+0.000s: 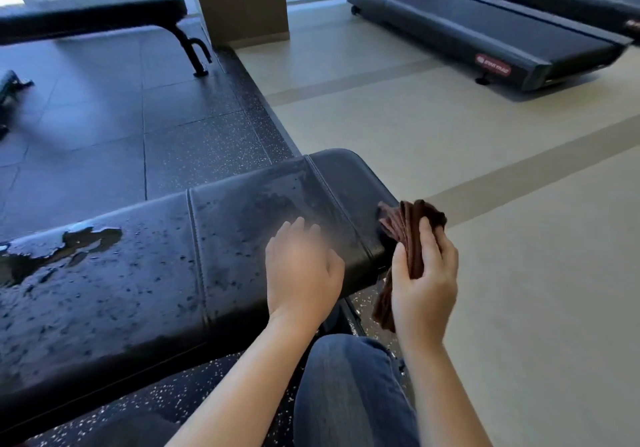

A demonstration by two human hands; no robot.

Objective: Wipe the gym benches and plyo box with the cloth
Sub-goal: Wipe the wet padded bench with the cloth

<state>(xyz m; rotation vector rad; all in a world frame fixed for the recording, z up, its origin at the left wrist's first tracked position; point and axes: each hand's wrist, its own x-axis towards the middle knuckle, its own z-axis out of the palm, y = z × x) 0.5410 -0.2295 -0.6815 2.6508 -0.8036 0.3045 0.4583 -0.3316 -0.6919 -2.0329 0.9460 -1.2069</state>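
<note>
The right hand (424,282) clamps a soft, limp brown cloth (410,235) off the near bench's (138,273) end; bunching it suits wiping. The left hand (301,273) rests empty and spread on the pad.

A single head-worn wide-angle camera looks forward and steeply down from just above the near bench (173,273), close enough that its black pad fills the lower left. Beyond the bench the view reaches a second bench (93,14) and, far right of it, two treadmills (485,31).
</note>
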